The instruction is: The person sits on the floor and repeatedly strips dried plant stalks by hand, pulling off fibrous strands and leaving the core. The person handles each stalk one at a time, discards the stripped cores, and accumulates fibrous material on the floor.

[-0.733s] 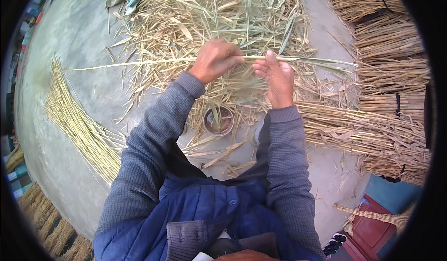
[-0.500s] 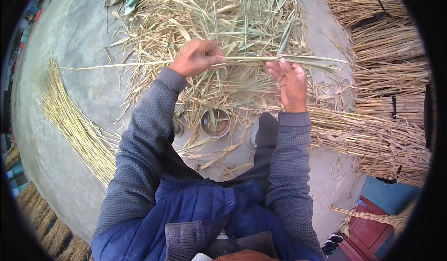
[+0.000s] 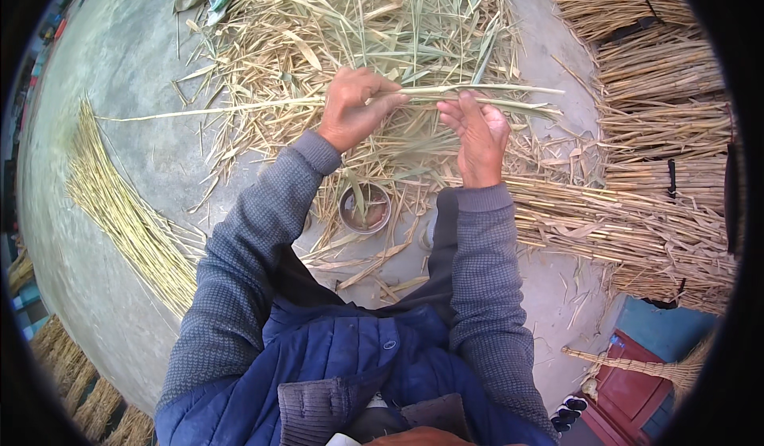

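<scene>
A long, thin reed stalk (image 3: 215,110) runs across in front of me, its thin tip pointing left and its leafy end (image 3: 533,109) to the right. My left hand (image 3: 352,110) is closed round the stalk near its middle, thumb and forefinger pinching it. A short way to the right, my right hand (image 3: 477,137) pinches the stalk's leafy part between thumb and fingers. Below both hands spreads a heap of dry and green reed leaves (image 3: 334,24). Nearer to me, between my legs, stands a small round metal bowl (image 3: 344,217) with scraps in it.
A sheaf of thin pale stalks (image 3: 131,223) lies on the concrete floor (image 3: 111,56) at the left. Bundles of unpeeled reeds (image 3: 605,215) are stacked along the right. A dark red box-like thing (image 3: 633,386) and a straw broom (image 3: 676,373) are at the lower right.
My left hand has slid right, closer to my right hand. The right hand and the stalk's leafy end have shifted slightly left.
</scene>
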Demonstrator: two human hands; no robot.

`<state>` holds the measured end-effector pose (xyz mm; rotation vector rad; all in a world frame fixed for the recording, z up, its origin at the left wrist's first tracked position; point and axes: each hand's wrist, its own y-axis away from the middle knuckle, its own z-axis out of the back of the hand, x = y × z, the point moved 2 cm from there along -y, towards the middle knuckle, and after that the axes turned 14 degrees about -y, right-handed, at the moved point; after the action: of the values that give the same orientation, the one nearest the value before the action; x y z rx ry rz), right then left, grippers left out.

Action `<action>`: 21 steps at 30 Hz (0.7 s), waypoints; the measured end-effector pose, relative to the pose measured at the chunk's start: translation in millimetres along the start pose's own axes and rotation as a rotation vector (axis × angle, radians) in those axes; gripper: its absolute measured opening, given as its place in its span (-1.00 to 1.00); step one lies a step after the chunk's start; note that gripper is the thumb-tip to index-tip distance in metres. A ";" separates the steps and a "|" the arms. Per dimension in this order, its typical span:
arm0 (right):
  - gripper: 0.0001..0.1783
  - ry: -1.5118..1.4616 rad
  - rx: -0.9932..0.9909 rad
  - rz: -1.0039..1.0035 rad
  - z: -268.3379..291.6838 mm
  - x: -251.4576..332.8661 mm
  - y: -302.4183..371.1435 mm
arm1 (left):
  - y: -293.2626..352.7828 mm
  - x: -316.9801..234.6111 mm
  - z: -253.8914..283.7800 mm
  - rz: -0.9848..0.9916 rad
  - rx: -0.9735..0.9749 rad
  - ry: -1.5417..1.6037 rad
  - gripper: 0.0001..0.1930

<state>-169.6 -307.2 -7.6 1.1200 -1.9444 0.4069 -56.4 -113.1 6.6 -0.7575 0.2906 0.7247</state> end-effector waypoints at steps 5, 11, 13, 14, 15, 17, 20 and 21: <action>-0.67 0.058 -0.097 0.034 21.1 3.2 -11.3 | -23.3 35.3 33.7 0.446 -0.037 0.555 -0.84; -0.66 0.085 -0.051 -0.024 20.5 5.1 -6.4 | -24.3 70.4 40.3 0.245 0.142 -0.214 -0.67; -0.65 0.093 -0.034 -0.049 12.7 3.1 -1.9 | -20.2 62.7 17.8 0.133 0.317 -0.650 -0.48; -0.65 0.086 -0.018 -0.059 8.0 1.6 0.0 | -17.4 53.9 10.0 0.017 0.240 -0.560 -0.53; -0.64 0.072 0.015 -0.063 3.3 0.6 1.7 | -16.2 45.0 1.7 -0.068 0.220 -0.321 -0.57; -0.63 0.057 0.046 -0.052 -3.6 -0.6 4.7 | -12.3 30.3 -16.1 -0.035 0.393 0.134 -0.65; -0.64 0.059 0.014 -0.087 -3.8 2.5 8.5 | -9.8 22.7 -29.3 0.116 0.574 0.273 -0.74; -0.64 0.089 -0.020 -0.122 -1.3 4.5 9.4 | -10.3 23.9 -29.6 0.144 0.581 0.286 -0.75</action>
<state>-177.8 -303.7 -2.1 1.1807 -1.7895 0.3646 -31.7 -127.6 -20.4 -0.2829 0.7837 0.6201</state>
